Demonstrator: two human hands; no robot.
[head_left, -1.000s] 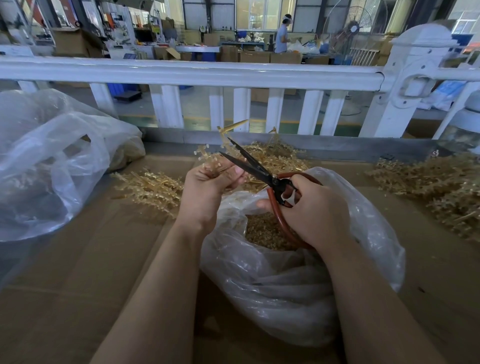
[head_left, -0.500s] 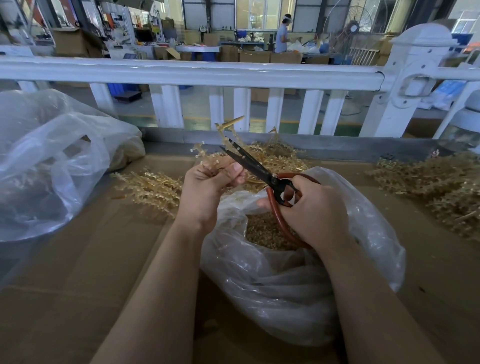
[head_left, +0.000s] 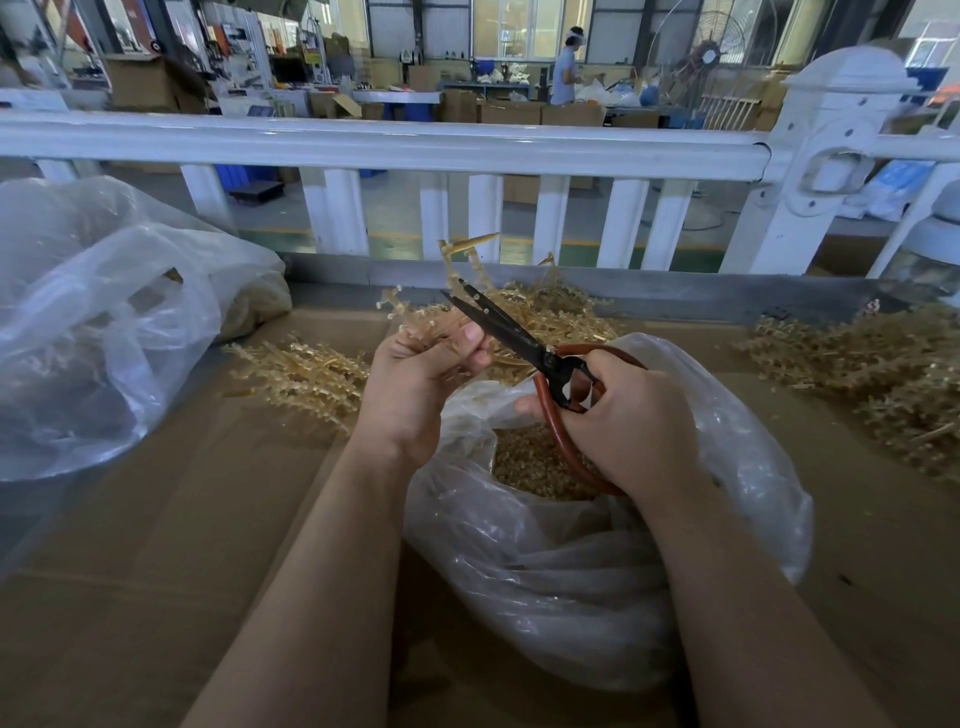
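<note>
Pointing up and away to the left, the scissors (head_left: 519, 340) lie on a slanted line: the red-brown handles are low on the right, near the person, and the dark tips are high on the left, toward the fence. The two blades are close together, with only a narrow gap near the tips. The right hand (head_left: 634, 421) grasps the handles with curled fingers. The tips reach into a golden plastic sprig (head_left: 467, 249), which stands up almost vertical, with its top bent to the right. The left hand (head_left: 415, 379) is clenched around the lower part of this sprig and around some more sprigs, the thumb pressing on them just beside the blades.

Both hands are held in the air above an open clear bag (head_left: 597, 571), which stands on the desk (head_left: 156, 571). Inside the bag I see many small golden pieces (head_left: 535, 462), directly under the handles.

More golden sprigs lie on the desk: one pile (head_left: 306, 374) left of the left hand, one pile (head_left: 561, 312) behind the scissors, and a large pile (head_left: 883, 374) far to the right. A big crumpled plastic bag (head_left: 93, 322) rests at the left edge. Behind the desk runs a white fence (head_left: 389, 143), and far beyond it a person (head_left: 569, 67) stands at a table.
</note>
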